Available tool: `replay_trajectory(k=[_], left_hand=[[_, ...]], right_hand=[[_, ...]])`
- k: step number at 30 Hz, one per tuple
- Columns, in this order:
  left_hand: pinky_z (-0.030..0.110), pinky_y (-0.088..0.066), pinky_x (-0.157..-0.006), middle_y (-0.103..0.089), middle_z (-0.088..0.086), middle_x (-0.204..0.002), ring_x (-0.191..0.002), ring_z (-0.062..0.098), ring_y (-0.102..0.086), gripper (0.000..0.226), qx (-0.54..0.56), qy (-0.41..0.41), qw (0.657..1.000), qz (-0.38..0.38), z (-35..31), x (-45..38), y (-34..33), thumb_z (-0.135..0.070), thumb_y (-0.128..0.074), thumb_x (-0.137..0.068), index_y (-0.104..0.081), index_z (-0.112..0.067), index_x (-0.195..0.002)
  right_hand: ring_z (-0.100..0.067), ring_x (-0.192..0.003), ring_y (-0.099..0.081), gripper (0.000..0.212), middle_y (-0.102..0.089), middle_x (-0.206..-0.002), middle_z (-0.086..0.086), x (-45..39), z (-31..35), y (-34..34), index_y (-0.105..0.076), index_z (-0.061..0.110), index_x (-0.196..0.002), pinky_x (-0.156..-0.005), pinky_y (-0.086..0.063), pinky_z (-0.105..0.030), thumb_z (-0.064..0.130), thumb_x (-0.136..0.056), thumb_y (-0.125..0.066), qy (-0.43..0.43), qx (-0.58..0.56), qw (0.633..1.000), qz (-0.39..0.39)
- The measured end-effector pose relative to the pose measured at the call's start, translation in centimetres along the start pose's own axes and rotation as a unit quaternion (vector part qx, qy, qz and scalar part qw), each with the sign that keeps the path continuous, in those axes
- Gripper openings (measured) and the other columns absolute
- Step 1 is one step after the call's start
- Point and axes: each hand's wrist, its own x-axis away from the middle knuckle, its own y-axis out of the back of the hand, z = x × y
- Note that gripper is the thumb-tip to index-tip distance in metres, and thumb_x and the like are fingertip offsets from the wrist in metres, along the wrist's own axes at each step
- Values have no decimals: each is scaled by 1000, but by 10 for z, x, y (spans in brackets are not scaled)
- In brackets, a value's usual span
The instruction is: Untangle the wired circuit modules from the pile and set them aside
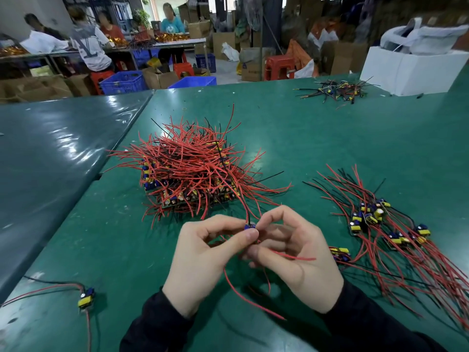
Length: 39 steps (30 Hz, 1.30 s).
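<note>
Holding one circuit module (250,227) between both hands, you are partway through freeing it: it sits just in front of the tangled pile (193,171), and its red and black leads (247,209) run back up into that tangle. Your left hand (203,260) pinches the module with thumb and curled fingers (250,235); your right hand (291,252) curls in from the other side, its fingertips at the module and a loose red wire (291,257) crossing its palm. Whether the right hand truly grips the module or only the wire, you cannot tell from here. The next move, as I judge it, calls for drawing the leads slowly clear of the pile without dragging neighbours along, then laying the module with the sorted group (380,224) on the green desk (330,138) to your right. One stray module (86,298) lies apart at your left.
</note>
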Motion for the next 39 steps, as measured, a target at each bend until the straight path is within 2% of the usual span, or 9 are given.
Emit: replay_trajectory(k=[5,8,10,12,14,22,26,31,39], left_hand=[[24,-53,-70,-74,3,-77,-69,11,-62,30,131,47,985,-101,-5,-1,4,-30,-78,-49,-78,-17,-76],[30,-56,-74,-73,10,-80,-72,18,-63,38,192,107,970,-103,-6,-2,8,-28,-78,-45,-78,-7,-77],[22,-56,-67,-73,8,-77,-67,13,-63,34,207,121,967,-90,-7,0,4,-25,-78,-44,-78,-8,-73],[20,-54,-66,-72,6,-75,-65,12,-61,31,201,120,969,-83,-8,2,0,-24,-78,-44,-77,-10,-71],[19,-53,-66,-72,6,-75,-66,14,-61,29,198,117,969,-85,-10,3,-2,-25,-78,-44,-77,-11,-70],[26,-45,-47,-64,16,-72,-51,19,-55,33,273,222,934,-60,-14,8,-9,-26,-76,-50,-73,-7,-76],[23,-43,-40,-60,11,-63,-46,17,-51,23,288,229,928,-61,-15,10,-18,-24,-76,-50,-72,-11,-68],[21,-48,-49,-70,6,-71,-55,12,-60,24,280,206,936,-57,-13,11,-21,-21,-76,-46,-76,-14,-69],[22,-46,-42,-65,12,-70,-49,18,-53,24,280,210,933,-78,-13,5,-13,-22,-77,-47,-73,-11,-68]], right_hand=[[-26,-86,-71,35,-64,-117,-6,-1,0,3,-57,9,-100,-67,-56,-29,-21,-86,-47,14,4,1000,9],[-27,-77,-71,29,-70,-100,-16,-6,4,6,-62,1,-92,-61,-58,-32,-18,-88,-41,-51,-78,996,-10],[-30,-62,-69,20,-70,-80,-23,-8,10,7,-68,1,-75,-52,-55,-30,11,-83,-53,-119,-145,982,-7],[-26,-52,-66,32,-68,-71,-23,-9,12,7,-70,3,-64,-46,-52,-26,33,-72,-64,-157,-137,978,14],[-21,-50,-65,25,-69,-70,-19,-8,11,5,-72,4,-64,-45,-49,-22,28,-68,-74,-156,-111,981,34],[-12,-49,-60,16,-68,-62,-9,-3,-1,-2,-73,2,-71,-49,-49,-19,17,-70,-70,-94,-62,992,61],[-15,-56,-63,26,-72,-72,-10,-4,-2,-2,-76,4,-74,-53,-49,-20,27,-63,-73,-138,-105,984,51],[-12,-60,-67,20,-70,-69,-4,-6,-1,1,-75,10,-72,-53,-51,-19,24,-59,-70,-217,-168,960,44],[-8,-68,-57,22,-67,-79,1,-7,0,3,-74,12,-95,-61,-36,-21,22,-79,-61,-254,-210,933,145]])
